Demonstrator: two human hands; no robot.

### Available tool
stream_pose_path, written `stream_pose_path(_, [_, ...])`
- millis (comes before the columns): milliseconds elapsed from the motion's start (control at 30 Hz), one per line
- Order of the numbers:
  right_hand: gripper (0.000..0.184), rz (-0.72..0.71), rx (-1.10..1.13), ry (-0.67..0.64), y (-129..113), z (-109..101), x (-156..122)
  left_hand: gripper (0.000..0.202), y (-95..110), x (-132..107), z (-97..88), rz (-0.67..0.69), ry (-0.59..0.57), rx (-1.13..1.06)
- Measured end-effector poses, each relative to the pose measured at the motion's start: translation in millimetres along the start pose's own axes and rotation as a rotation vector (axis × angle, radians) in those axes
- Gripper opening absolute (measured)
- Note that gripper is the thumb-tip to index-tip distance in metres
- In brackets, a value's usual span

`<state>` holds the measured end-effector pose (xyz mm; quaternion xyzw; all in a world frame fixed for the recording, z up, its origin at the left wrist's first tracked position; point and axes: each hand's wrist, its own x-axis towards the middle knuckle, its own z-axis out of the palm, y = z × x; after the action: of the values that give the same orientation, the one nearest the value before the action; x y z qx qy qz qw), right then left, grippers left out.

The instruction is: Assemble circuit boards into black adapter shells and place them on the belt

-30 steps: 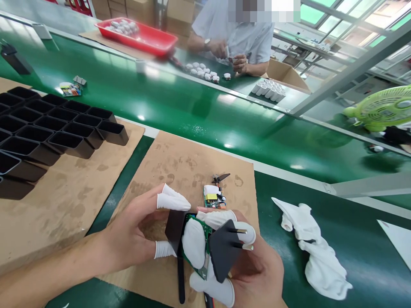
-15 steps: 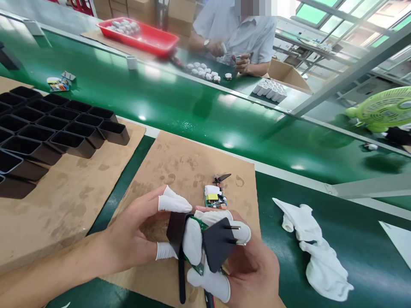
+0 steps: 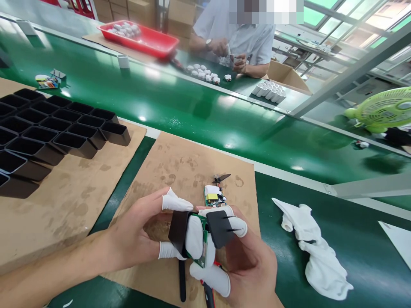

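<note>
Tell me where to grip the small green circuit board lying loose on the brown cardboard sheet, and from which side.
Probably pinch the green circuit board by its two long edges from above. It lies flat on the cardboard sheet with a white block and yellow part standing on top, and the right hand crowds its near end.

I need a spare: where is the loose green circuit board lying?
The loose green circuit board lies mid-frame in the head view on the brown cardboard sheet, just beyond the right hand, beside a small black tool.
</note>
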<state>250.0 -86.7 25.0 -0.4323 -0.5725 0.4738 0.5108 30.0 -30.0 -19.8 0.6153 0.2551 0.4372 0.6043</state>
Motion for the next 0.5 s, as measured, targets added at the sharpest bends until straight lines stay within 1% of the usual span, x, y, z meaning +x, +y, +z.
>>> stream_pose_path(100, [0.069, -0.001, 0.037, 0.031, -0.6, 4.9, 1.7, 0.059, 1.7, 0.7, 0.4, -0.004, -0.003, -0.03])
stream_pose_path(167, [0.066, -0.006, 0.023, 0.023, -1.0, 5.2, 1.8, 0.059, 1.5, 0.8, -0.1, -0.017, -0.013, -0.049])
stream_pose_path(267, [0.07, -0.013, -0.019, -0.022, -0.4, 0.8, 0.6, 0.059, 0.2, 0.7, -1.0, -0.046, -0.021, -0.06])
stream_pose_path(367, [0.076, 0.006, -0.034, -0.057, 0.7, -4.6, -1.0, 0.058, -0.7, -0.1, -1.4, -0.046, -0.024, -0.032])
stream_pose_path(433, [0.074, 0.027, -0.032, -0.064, 0.7, -6.1, -2.2, 0.058, -0.6, -1.3, -1.3, -0.046, -0.03, -0.031])
stream_pose_path(500, [0.071, 0.037, -0.016, -0.042, -0.2, -5.9, -4.0, 0.059, -0.5, -2.9, -1.2, -0.055, -0.035, -0.059])
